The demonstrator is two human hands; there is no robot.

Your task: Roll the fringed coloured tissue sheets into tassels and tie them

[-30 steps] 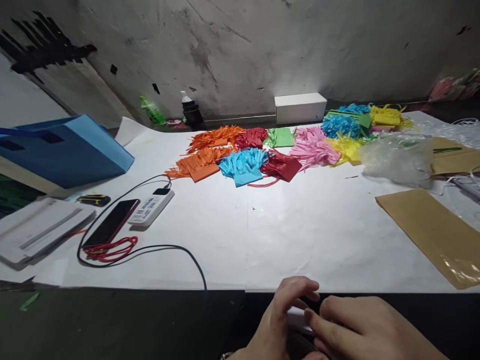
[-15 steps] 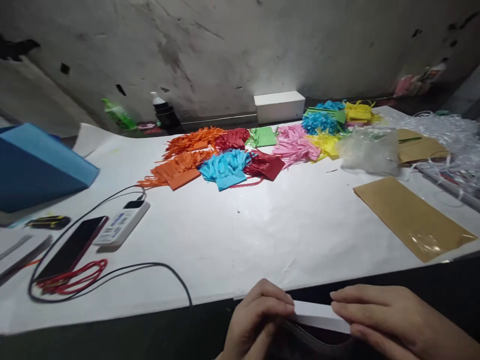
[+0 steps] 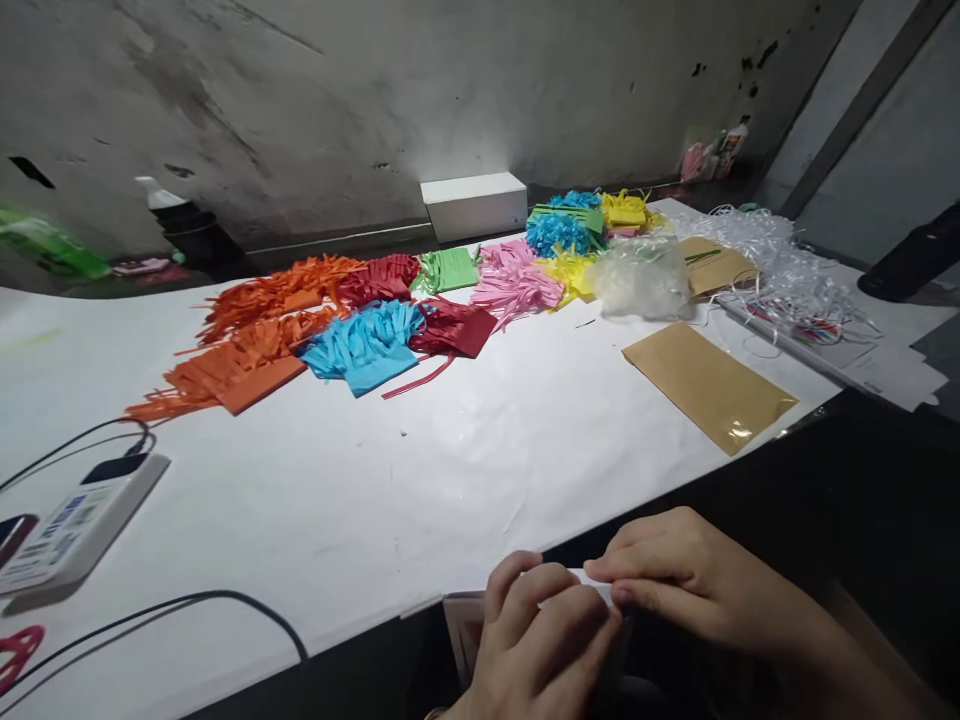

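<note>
At the table's near edge, my left hand [image 3: 544, 625] has its fingers curled round a white folded paper piece [image 3: 583, 577], mostly hidden behind the fingers. My right hand [image 3: 675, 575] pinches the same white piece at its right side, thumb below and fingers on top. The two hands nearly touch. Below and left of them, a pale-edged flat item [image 3: 463, 620] shows partly; I cannot make out what it is. Beyond the hands, fringed paper bundles lie in rows: orange [image 3: 262, 370], light blue [image 3: 367, 345], dark red [image 3: 459, 328] and pink [image 3: 517, 280].
A brown envelope [image 3: 705, 385] lies at the right, with a clear plastic bag [image 3: 643, 280] behind it. White shredded strips [image 3: 795, 270] spread at the far right. A white box [image 3: 476, 207] stands by the wall. A power bank [image 3: 82, 525] and black cable [image 3: 225, 595] are at left.
The view has swung to the right. My hands have come closer together, and my left hand now covers more of the white piece.
</note>
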